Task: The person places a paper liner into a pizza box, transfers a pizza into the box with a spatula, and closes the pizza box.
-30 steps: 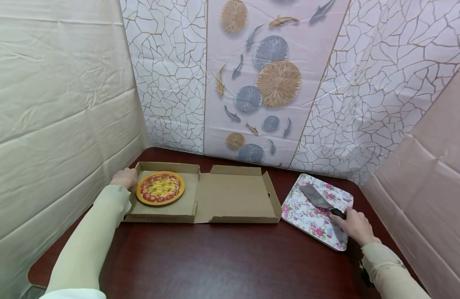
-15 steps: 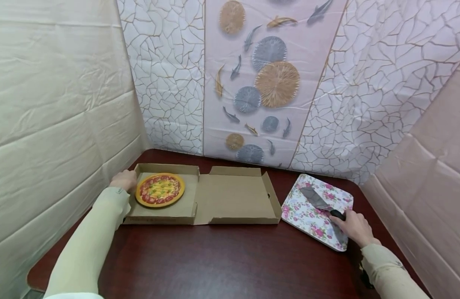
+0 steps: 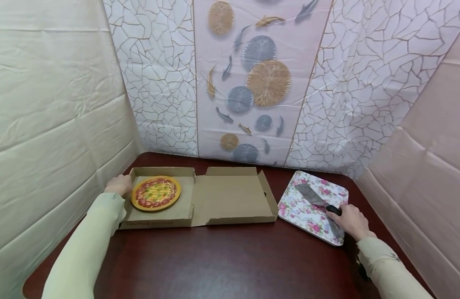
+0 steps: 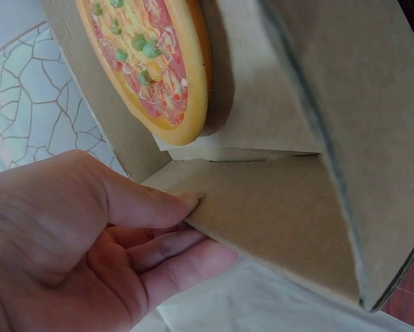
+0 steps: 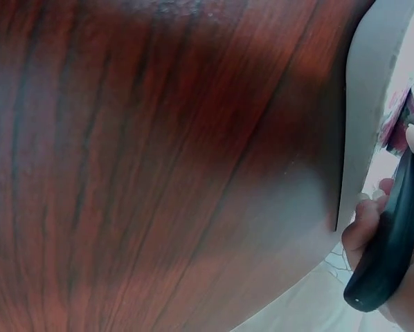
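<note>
On the left of the table an unfolded cardboard pizza box (image 3: 233, 199) lies with a pizza (image 3: 156, 193) in its left half. My left hand (image 3: 119, 185) pinches the left side wall of the box, thumb inside and fingers outside, as the left wrist view shows at the cardboard wall (image 4: 262, 207). At the right, a floral board (image 3: 301, 214) lies flat. My right hand (image 3: 351, 222) grips the black handle (image 5: 394, 235) of a spatula with a broad metal blade (image 3: 309, 194), which is over the board; whether the blade touches it I cannot tell.
The dark red wooden table (image 3: 230, 261) stretches in front of the box and board. A patterned cloth (image 3: 248, 83) hangs behind it, and pale cloth walls (image 3: 57, 104) stand close at the left and right.
The head view has shifted slightly, so everything sits a little further left in it. Both hands keep their holds on the box wall and the spatula.
</note>
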`<state>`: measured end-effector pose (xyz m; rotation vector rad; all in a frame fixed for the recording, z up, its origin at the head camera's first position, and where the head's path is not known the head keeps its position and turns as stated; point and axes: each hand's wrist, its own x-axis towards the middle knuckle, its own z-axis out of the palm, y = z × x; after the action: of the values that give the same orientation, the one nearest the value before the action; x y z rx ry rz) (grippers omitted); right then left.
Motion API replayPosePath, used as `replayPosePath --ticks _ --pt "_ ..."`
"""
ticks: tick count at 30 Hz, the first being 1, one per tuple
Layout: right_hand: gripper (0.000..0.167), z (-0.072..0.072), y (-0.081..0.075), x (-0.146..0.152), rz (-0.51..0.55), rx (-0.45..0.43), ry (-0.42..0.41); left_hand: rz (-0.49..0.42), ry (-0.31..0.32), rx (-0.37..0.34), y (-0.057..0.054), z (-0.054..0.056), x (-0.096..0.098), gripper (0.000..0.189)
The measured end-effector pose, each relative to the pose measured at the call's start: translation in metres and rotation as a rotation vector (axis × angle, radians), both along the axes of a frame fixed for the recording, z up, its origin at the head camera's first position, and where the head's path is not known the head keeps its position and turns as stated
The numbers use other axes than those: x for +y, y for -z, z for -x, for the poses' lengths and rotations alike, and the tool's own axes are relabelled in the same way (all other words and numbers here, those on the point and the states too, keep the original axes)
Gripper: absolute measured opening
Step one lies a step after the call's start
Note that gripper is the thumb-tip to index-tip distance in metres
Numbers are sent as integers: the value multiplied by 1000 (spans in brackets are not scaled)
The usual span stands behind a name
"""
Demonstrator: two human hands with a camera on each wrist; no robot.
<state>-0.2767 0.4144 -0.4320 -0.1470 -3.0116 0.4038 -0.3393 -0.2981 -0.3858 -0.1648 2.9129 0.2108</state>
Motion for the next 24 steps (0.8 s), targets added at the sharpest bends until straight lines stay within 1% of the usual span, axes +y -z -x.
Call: replayPosePath --ticks 5,15,19,24 --pt "43 2 1 -1 -37 5 -10 1 -7 7 2 0 -3 18" --pt "44 2 4 0 -58 6 -9 -2 9 22 4 4 -7 21" --pt "44 1 6 1 -62 10 -18 -2 5 19 3 3 -7 20" --pt "44 0 7 0 -61 8 -20 -9 10 16 0 2 -5 23"
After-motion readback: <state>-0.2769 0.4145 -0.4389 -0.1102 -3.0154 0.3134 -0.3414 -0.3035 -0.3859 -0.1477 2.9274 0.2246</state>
